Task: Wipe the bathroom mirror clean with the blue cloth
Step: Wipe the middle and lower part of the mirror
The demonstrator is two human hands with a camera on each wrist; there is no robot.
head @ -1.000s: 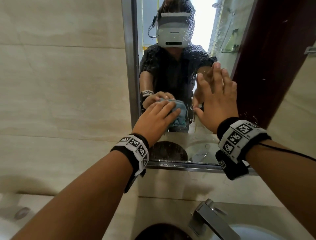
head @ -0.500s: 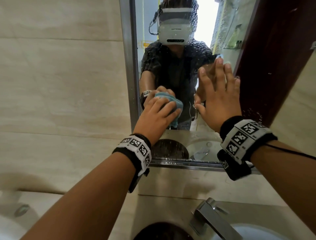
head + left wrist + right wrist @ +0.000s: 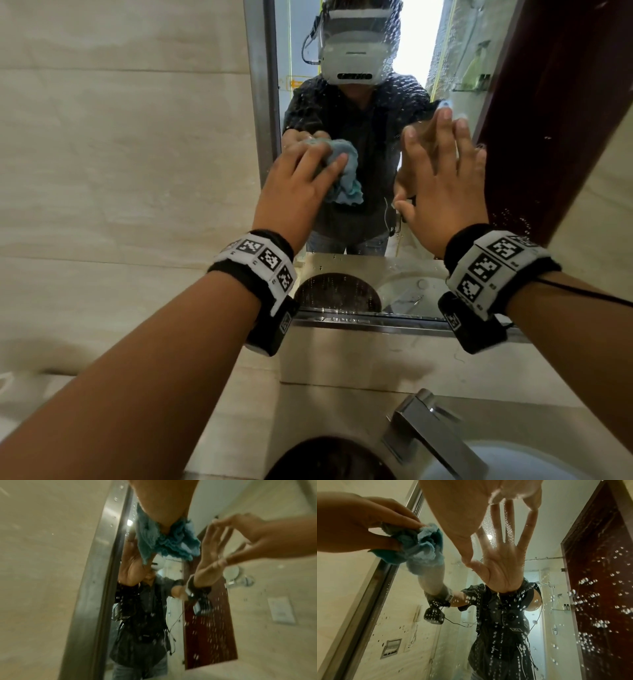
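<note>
The blue cloth is bunched up in my left hand, which grips it and presses it on the mirror near the left frame. The left wrist view shows the cloth crumpled under the hand against the glass. My right hand lies flat with spread fingers, fingertips on the glass to the right of the cloth. From the right wrist I see the cloth, the left hand and the right hand meeting its reflection. Water droplets cover the mirror.
A steel frame borders the mirror on the left and bottom, with beige tiled wall beside it. Below stand a chrome faucet and a white basin. A dark red door is reflected at the right.
My left hand has slid the cloth up the glass along the left frame. My right hand has crept slightly higher, still flat on the mirror.
</note>
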